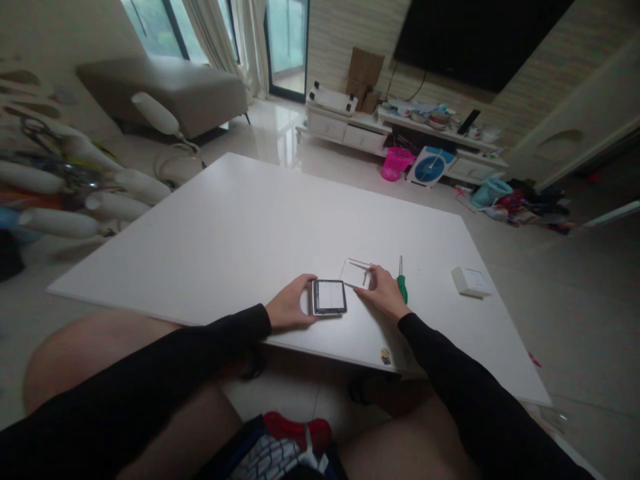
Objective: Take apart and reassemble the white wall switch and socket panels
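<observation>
Near the front edge of the white table (260, 227), my left hand (293, 305) is closed around the left side of a small square box (330, 297) with a dark rim and a pale face. My right hand (383, 291) grips a clear square cover (354, 273) by its right side, thumb and fingers on opposite edges. The cover is tilted a little and lies just right of and beyond the box. A green-handled screwdriver (402, 283) rests beside my right hand, its shaft pointing away. Farther right sits a white socket box (471, 282).
A small cartoon sticker (385, 356) is on the table's front edge. White lamp-like arms (60, 222) crowd the left side. Beyond the table stand a grey bench (170, 90), a TV cabinet (345, 130), a pink basket (397, 164) and a blue fan (430, 167).
</observation>
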Motion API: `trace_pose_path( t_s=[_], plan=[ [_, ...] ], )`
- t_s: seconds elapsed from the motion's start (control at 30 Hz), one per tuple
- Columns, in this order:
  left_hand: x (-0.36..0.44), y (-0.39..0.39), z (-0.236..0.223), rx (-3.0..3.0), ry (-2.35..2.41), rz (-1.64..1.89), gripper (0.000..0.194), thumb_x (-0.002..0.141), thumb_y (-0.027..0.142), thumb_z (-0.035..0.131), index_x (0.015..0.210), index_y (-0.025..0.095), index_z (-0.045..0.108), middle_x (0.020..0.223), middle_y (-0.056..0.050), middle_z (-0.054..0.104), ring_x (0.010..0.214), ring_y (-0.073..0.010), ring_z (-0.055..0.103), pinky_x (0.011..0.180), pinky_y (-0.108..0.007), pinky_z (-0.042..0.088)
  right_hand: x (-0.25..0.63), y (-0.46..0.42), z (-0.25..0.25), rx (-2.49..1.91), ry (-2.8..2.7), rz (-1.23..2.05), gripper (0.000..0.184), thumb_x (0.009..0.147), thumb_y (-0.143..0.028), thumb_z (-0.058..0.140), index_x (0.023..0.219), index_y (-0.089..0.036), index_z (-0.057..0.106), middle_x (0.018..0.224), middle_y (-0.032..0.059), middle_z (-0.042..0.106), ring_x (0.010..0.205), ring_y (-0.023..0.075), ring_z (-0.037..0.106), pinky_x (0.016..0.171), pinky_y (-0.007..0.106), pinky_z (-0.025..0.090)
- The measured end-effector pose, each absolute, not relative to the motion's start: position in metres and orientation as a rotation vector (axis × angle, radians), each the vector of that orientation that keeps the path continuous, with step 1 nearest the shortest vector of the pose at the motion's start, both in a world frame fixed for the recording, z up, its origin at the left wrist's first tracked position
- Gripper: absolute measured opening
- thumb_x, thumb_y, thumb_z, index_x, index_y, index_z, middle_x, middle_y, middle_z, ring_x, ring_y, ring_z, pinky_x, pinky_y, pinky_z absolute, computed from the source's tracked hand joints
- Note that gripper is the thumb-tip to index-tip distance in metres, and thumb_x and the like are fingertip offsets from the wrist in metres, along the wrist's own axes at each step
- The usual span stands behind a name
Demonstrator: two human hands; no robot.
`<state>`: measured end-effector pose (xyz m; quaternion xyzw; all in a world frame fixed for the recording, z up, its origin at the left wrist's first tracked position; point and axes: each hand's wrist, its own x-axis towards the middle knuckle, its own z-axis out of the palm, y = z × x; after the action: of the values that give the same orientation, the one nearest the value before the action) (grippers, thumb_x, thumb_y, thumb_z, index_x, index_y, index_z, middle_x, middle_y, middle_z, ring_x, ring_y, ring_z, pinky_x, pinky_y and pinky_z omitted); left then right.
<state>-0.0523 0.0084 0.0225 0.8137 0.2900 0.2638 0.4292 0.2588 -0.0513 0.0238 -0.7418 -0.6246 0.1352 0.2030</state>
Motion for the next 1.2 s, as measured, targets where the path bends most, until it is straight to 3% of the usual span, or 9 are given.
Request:
trace_pose_path(
  t_s=[0.27, 0.4, 0.53, 0.7, 0.83, 0.97, 1.1, 1.2],
  plan=[
    [-0.054, 0.015, 0.013, 2.195, 0.651, 0.598, 0.088, 0.071, 0.023, 0.077, 0.149, 0.013, 0.039, 0.146, -0.020, 0.054, 0.136, -0.0341, 0.055, 0.119, -0.057, 0.043, 0.259, -0.049, 0.030, -2.088, -1.806, 0.394, 0.067, 0.083, -0.055, 0.074, 0.135, -0.018, 0.057, 0.141, 0.0189, 0.063, 0.133, 0.0371, 0.056, 0.108, 0.054, 0.045],
    [-0.053, 0.015, 0.015, 2.338, 0.544, 0.555, 0.091, 0.076, 0.020, 0.075, 0.157, 0.017, 0.034, 0.164, -0.023, 0.031, 0.152, -0.0368, 0.036, 0.122, -0.059, 0.039, 0.284, -0.044, 0.057, -2.089, -1.769, 0.454, 0.037, 0.101, -0.043, 0.049, 0.127, -0.019, 0.063, 0.126, 0.0136, 0.072, 0.116, 0.0272, 0.067, 0.098, 0.040, 0.051],
    [-0.051, 0.014, 0.016, 2.460, 0.517, 0.514, 0.082, 0.082, 0.027, 0.079, 0.156, 0.024, 0.042, 0.171, -0.021, 0.019, 0.155, -0.0410, 0.029, 0.121, -0.061, 0.039, 0.325, -0.048, 0.083, -2.327, -1.962, 0.276, 0.025, 0.096, -0.026, 0.050, 0.109, -0.021, 0.072, 0.117, 0.0123, 0.073, 0.103, 0.0264, 0.069, 0.094, 0.037, 0.049],
    [-0.049, 0.015, 0.013, 2.513, 0.495, 0.490, 0.073, 0.089, 0.030, 0.076, 0.155, 0.028, 0.044, 0.168, -0.019, 0.027, 0.151, -0.0405, 0.037, 0.117, -0.061, 0.042, 0.343, -0.061, 0.088, -2.709, -1.780, 0.208, 0.046, 0.097, -0.048, 0.053, 0.127, -0.015, 0.062, 0.120, 0.0229, 0.071, 0.101, 0.0361, 0.071, 0.081, 0.042, 0.049],
    [-0.048, 0.016, 0.018, 2.492, 0.493, 0.502, 0.068, 0.087, 0.030, 0.074, 0.150, 0.025, 0.048, 0.155, -0.020, 0.040, 0.140, -0.0388, 0.046, 0.112, -0.058, 0.048, 0.332, -0.066, 0.073, -2.758, -1.746, 0.361, 0.053, 0.096, -0.049, 0.057, 0.134, -0.012, 0.054, 0.107, 0.0234, 0.075, 0.096, 0.0355, 0.072, 0.077, 0.038, 0.048],
    [-0.047, 0.022, 0.028, 2.493, 0.494, 0.448, 0.077, 0.077, 0.029, 0.076, 0.148, 0.019, 0.046, 0.137, -0.018, 0.048, 0.124, -0.0353, 0.054, 0.106, -0.054, 0.051, 0.322, -0.066, 0.067, -2.733, -1.733, 0.455, 0.049, 0.094, -0.044, 0.058, 0.130, -0.012, 0.054, 0.108, 0.0231, 0.075, 0.095, 0.0341, 0.073, 0.076, 0.036, 0.048],
    [-0.049, 0.027, 0.032, 2.504, 0.481, 0.404, 0.087, 0.071, 0.026, 0.074, 0.151, 0.020, 0.043, 0.127, -0.014, 0.049, 0.111, -0.0313, 0.056, 0.102, -0.050, 0.053, 0.319, -0.067, 0.085, -2.616, -1.602, 0.370, 0.043, 0.092, -0.034, 0.058, 0.129, -0.013, 0.054, 0.098, 0.0183, 0.075, 0.089, 0.0314, 0.073, 0.075, 0.036, 0.050],
    [-0.051, 0.026, 0.030, 2.522, 0.460, 0.385, 0.093, 0.069, 0.027, 0.074, 0.155, 0.023, 0.040, 0.131, -0.014, 0.047, 0.112, -0.0314, 0.056, 0.102, -0.048, 0.053, 0.317, -0.073, 0.110, -2.232, -1.421, 0.383, 0.043, 0.085, -0.036, 0.068, 0.122, -0.018, 0.056, 0.092, 0.0083, 0.071, 0.067, 0.0235, 0.070, 0.064, 0.035, 0.053]
  ],
)
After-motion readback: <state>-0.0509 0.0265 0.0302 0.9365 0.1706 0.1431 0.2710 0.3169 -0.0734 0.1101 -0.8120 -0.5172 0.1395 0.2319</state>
